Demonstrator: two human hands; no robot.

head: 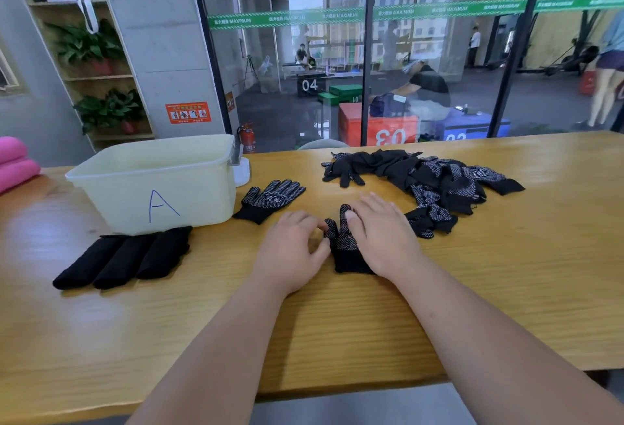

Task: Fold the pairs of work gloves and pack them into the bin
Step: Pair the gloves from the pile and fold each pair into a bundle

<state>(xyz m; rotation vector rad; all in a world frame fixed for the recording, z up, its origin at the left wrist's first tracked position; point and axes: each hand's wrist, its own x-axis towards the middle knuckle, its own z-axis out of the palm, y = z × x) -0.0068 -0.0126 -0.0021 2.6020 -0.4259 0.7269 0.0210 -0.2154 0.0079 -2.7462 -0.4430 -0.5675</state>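
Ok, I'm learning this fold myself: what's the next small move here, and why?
Probably the left hand, pinching the edge of the pressed glove, should reach for the single glove beside the bin and lay it on top. The right hand holds flat what looks like one glove, so it likely needs its mate before folding.

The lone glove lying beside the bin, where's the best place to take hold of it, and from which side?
I'd pinch the plain cuff of the lone glove, coming from the near side. It lies flat with the cuff toward you and the fingers fanned away, and the bin stands close on its left.
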